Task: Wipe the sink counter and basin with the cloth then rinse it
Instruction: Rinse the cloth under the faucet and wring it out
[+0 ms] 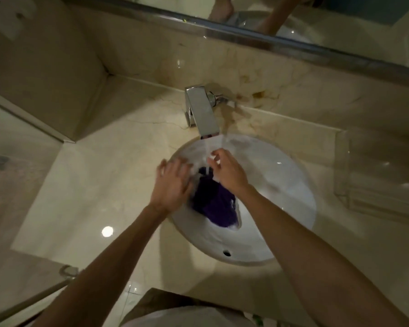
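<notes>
A purple cloth [216,204] hangs in the white oval basin [281,185], under water running from the chrome faucet [203,112]. My right hand [227,171] pinches the cloth's upper edge in the stream. My left hand [172,182] is blurred at the cloth's left side, fingers spread and touching it; whether it grips the cloth is unclear. Foam or water shows along the cloth's lower edge.
The beige marble counter [99,185] surrounds the basin. A clear acrylic tray [378,175] sits on the counter at the right. A mirror [293,22] runs along the back wall. The overflow hole [227,253] is at the basin's near side.
</notes>
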`<state>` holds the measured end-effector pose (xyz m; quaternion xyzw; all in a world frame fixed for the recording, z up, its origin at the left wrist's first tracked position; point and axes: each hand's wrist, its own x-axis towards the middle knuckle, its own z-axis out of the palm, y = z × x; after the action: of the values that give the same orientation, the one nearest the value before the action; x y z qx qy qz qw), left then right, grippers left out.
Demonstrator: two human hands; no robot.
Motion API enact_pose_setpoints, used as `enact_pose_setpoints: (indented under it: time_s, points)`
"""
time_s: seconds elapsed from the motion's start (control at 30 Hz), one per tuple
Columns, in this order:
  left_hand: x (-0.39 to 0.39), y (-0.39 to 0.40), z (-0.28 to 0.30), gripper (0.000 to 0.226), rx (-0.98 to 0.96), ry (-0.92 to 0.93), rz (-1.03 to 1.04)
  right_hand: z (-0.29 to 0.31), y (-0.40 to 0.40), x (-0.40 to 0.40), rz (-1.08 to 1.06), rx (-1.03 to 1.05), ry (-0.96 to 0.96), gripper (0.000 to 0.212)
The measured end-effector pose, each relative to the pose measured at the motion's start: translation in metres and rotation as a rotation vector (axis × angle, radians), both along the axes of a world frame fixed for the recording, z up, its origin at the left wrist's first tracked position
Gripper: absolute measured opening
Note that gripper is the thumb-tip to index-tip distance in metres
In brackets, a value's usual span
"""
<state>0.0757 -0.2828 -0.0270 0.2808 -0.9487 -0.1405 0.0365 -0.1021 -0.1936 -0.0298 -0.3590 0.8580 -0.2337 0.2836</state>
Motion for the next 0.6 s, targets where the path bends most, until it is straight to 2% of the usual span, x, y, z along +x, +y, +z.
enact_pose_setpoints:
  time_s: [0.07, 0.17, 0.23, 0.33, 0.43, 0.5, 0.53, 0.6]
  points:
    - [-0.026, 0.014, -0.012, 0.044, 0.09, -0.089, -0.082, -0.008, -0.006, 0.007, -0.033, 0.046, -0.062, 0.027]
    - [-0.049, 0.021, -0.034, 0.053, 0.385, -0.248, 0.03, -0.014, -0.017, 0.01, -0.127, 0.073, -0.115, 0.011]
    - [-0.056, 0.019, -0.05, 0.066, 0.484, -0.303, 0.077, -0.017, -0.026, 0.009, -0.198, 0.068, -0.153, 0.008]
    - [-0.058, 0.013, -0.067, 0.086, 0.38, -0.41, 0.094, -0.029, -0.046, 0.005, -0.292, 0.05, -0.256, 0.013]
    - [-0.064, 0.008, -0.078, 0.084, 0.424, -0.428, 0.103, -0.047, -0.062, -0.003, -0.366, 0.135, -0.399, 0.019]
    - [-0.066, 0.006, -0.081, 0.078, 0.414, -0.457, 0.016, -0.046, -0.067, -0.004, -0.377, 0.175, -0.553, 0.033]
    - [-0.068, 0.003, -0.086, 0.074, 0.394, -0.448, -0.026, -0.047, -0.067, -0.005, -0.362, 0.178, -0.554, 0.038]
    - [-0.07, -0.001, -0.089, 0.067, 0.298, -0.436, -0.093, -0.051, -0.068, -0.005, -0.295, 0.225, -0.352, 0.042]
